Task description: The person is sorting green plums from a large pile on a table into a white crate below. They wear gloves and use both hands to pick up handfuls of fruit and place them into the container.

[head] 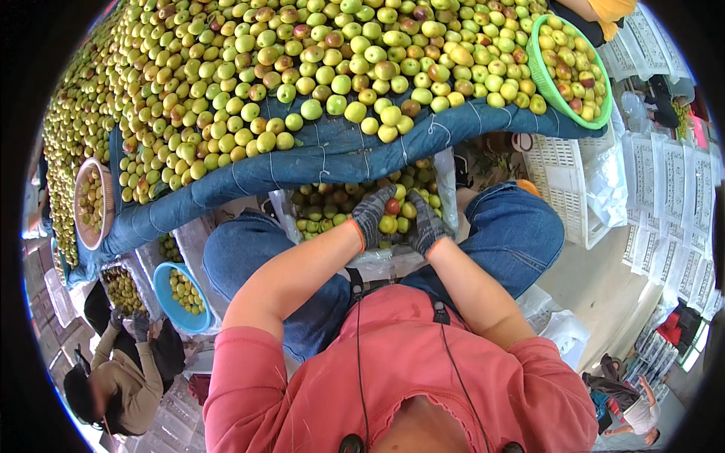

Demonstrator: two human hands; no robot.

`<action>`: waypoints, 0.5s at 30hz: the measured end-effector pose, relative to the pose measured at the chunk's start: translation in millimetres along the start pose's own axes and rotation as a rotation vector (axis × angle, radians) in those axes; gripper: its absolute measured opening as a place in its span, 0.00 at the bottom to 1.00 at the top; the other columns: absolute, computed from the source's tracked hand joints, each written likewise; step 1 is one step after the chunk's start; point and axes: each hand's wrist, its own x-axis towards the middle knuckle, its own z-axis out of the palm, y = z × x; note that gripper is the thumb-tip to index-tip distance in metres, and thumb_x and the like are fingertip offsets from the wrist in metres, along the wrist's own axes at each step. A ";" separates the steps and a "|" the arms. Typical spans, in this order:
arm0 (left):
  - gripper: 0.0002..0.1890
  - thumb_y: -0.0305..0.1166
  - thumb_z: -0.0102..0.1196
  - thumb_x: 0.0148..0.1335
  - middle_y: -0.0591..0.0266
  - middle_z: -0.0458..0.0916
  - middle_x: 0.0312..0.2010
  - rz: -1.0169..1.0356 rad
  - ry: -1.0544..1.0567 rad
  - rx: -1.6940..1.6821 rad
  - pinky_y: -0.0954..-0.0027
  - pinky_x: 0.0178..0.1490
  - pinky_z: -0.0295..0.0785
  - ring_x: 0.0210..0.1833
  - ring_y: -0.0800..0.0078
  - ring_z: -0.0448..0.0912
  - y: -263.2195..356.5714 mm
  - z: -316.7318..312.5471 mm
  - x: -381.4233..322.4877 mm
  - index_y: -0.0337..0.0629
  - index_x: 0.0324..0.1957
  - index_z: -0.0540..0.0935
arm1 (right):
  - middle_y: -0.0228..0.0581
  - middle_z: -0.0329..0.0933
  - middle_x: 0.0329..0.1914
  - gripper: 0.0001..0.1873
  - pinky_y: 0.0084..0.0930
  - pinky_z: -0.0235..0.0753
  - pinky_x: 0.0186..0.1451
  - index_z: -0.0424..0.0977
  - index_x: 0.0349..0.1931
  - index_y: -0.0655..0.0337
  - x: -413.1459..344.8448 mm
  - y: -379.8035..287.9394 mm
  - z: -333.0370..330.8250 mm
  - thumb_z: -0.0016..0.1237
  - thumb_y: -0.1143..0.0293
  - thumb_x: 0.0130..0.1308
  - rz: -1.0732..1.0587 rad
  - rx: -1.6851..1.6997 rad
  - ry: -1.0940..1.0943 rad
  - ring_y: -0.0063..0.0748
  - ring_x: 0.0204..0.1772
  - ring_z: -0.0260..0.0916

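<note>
My left hand (371, 218), in a dark grey knit glove with an orange cuff, is over a plastic-lined crate (447, 192) of green and yellow jujube-like fruits between my knees. My right hand (426, 223), gloved alike, is at the crate's right side. Between the two hands lie a reddish fruit (392, 206) and several yellow-green ones (408, 210); whether the fingers grip any of them cannot be made out. Beyond the crate, a large heap of similar fruits (272, 73) lies behind a rolled blue cloth edge (362, 156).
A green basket (538, 73) of fruit stands at upper right above a white crate (558, 181). A pink basket (106, 226) and a blue basin (161, 300) hold fruit at left. A gloved co-worker (133, 385) sits lower left; another person (634, 405) is lower right.
</note>
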 end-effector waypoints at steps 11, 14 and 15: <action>0.25 0.32 0.58 0.64 0.59 0.73 0.59 0.128 -0.161 0.748 0.64 0.54 0.78 0.61 0.67 0.72 38.7 40.5 -71.4 0.43 0.62 0.72 | 0.43 0.74 0.56 0.18 0.26 0.71 0.58 0.70 0.58 0.62 -16.6 -63.1 -44.1 0.47 0.68 0.69 -0.627 -1.282 0.094 0.34 0.55 0.72; 0.18 0.39 0.47 0.72 0.65 0.81 0.42 0.191 -0.428 0.838 0.70 0.44 0.78 0.42 0.76 0.79 67.8 57.4 -91.0 0.40 0.57 0.76 | 0.34 0.78 0.45 0.10 0.21 0.76 0.50 0.76 0.49 0.63 -55.4 -115.3 -0.5 0.48 0.75 0.69 -0.839 -1.309 -0.122 0.22 0.44 0.74; 0.18 0.38 0.48 0.72 0.63 0.80 0.46 0.244 -0.437 0.827 0.70 0.47 0.78 0.46 0.75 0.79 76.0 60.9 -95.4 0.39 0.58 0.75 | 0.33 0.79 0.41 0.08 0.21 0.76 0.50 0.77 0.46 0.64 -62.4 -133.3 19.9 0.49 0.75 0.69 -0.988 -1.242 -0.247 0.22 0.43 0.74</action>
